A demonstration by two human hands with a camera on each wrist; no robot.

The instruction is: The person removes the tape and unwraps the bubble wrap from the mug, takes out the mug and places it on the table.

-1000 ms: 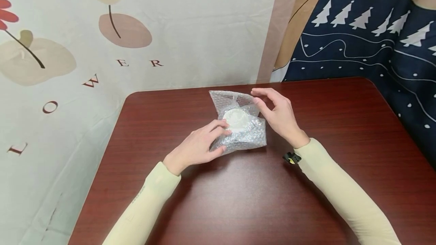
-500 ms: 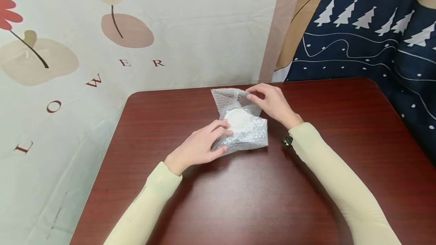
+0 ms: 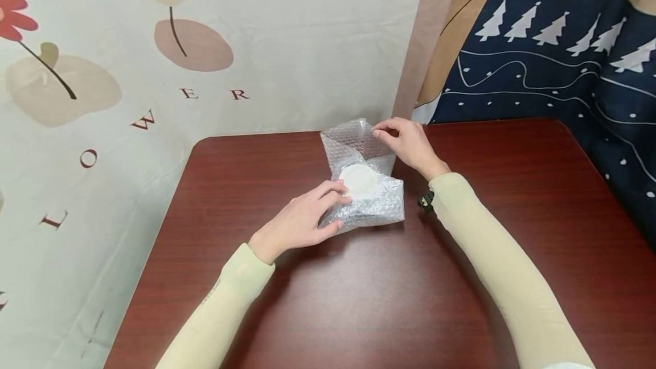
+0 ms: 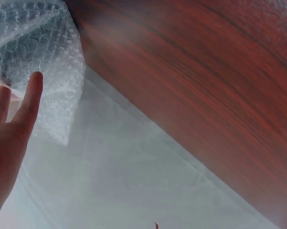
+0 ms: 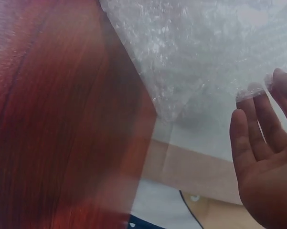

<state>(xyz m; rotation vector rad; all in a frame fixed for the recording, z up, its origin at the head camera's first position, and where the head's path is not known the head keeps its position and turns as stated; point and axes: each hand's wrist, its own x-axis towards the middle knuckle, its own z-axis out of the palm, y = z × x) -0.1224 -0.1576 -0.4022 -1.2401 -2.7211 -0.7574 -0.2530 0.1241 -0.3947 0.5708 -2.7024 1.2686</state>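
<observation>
On the table lies a bundle of clear bubble wrap [image 3: 379, 204]. At its middle shows a white round thing [image 3: 360, 178]; I cannot tell what kind it is. My left hand [image 3: 302, 218] rests on the near left side of the bundle, fingers spread and touching the wrap. With thumb and fingertips my right hand [image 3: 410, 144] pinches the top edge of a flap that stands raised at the back. In the right wrist view the film's edge reaches the right hand's fingertips [image 5: 261, 90]. Part of the white thing is hidden by the left fingers.
A dark red wooden table [image 3: 230, 175] with rounded back corners bears the bundle. Close behind its back edge hangs a pale printed cloth [image 3: 307, 44]. A navy cloth with white trees [image 3: 528, 73] hangs at the back right.
My right hand has moved up and slightly left to the flap's edge and now pinches it. The flap has been lifted higher. My left hand has stayed on the bundle.
</observation>
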